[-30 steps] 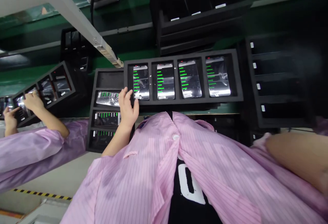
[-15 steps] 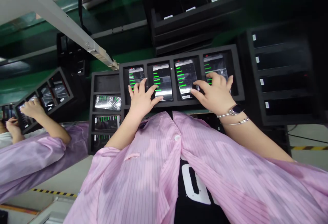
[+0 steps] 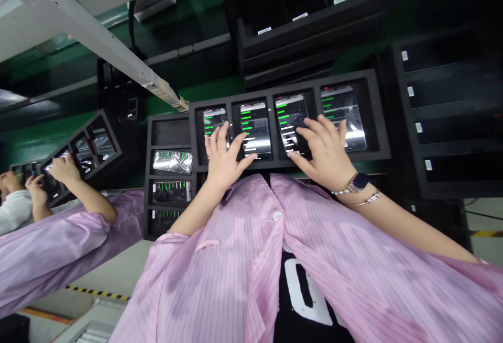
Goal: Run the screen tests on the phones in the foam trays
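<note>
Both hands are spread pretty wide over a row of four phones [image 3: 255, 131] showing green text, and neither looks to be gripping anything. The left hand [image 3: 223, 157] sits across the first two, while the right hand [image 3: 324, 159] has its fingertips [image 3: 310, 132] over the third. Each phone sits screen-up in its own slot of a black foam tray [image 3: 291, 162], probably to keep them apart and within easy reach. Another phone-filled foam tray [image 3: 148, 175] sits just left, and a co-worker's hands [image 3: 65, 170] work further left.

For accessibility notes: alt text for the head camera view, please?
The person's left hand and right hand rest on phones showing green text in a black foam tray, above a pink striped smock. A co-worker's hands work a similar tray.
</note>
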Available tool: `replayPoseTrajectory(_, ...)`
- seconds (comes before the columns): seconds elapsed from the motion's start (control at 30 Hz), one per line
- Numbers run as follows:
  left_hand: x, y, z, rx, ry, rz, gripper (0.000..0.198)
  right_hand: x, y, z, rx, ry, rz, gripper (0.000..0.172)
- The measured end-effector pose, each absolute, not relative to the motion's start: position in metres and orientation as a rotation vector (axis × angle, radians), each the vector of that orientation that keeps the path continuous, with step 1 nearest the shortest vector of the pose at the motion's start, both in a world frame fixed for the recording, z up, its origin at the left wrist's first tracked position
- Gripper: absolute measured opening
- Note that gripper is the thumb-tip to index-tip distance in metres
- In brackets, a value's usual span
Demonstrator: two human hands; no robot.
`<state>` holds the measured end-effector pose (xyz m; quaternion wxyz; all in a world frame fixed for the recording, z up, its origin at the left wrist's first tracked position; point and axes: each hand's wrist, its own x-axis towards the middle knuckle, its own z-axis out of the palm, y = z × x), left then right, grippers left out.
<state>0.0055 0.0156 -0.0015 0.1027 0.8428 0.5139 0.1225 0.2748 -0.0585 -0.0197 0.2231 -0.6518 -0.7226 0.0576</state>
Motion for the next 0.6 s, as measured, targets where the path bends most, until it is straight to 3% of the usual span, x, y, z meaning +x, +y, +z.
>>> replayPoseTrajectory(0.6,0.013,0.016,-0.008,2.523,1.521,0.333,0.053,0.256,-0.052,-0.030,-1.789,-2.076,0.134,0.062)
